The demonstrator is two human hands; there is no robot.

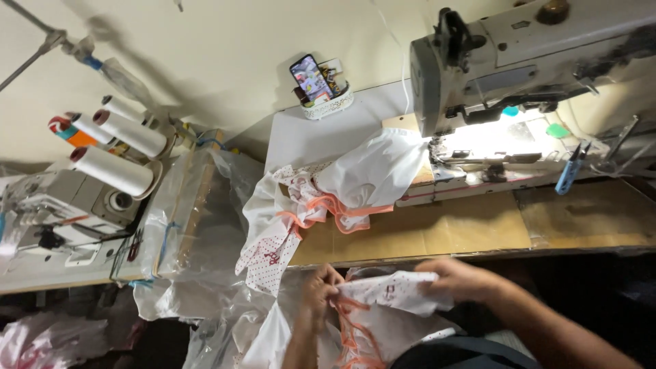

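Bottom centre of frame — both hands closed on one white dotted garment with orange trim. Left hand pinches its left edge; right hand lies over its right end, fingers apparently curled under — view dim. Sewing machine upper right.

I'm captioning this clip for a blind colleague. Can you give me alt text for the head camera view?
Seen from above, a person's left hand and right hand hold a white dotted garment with orange trim below a sewing table's edge. More such garments lie piled by the sewing machine; white thread cones stand at left.
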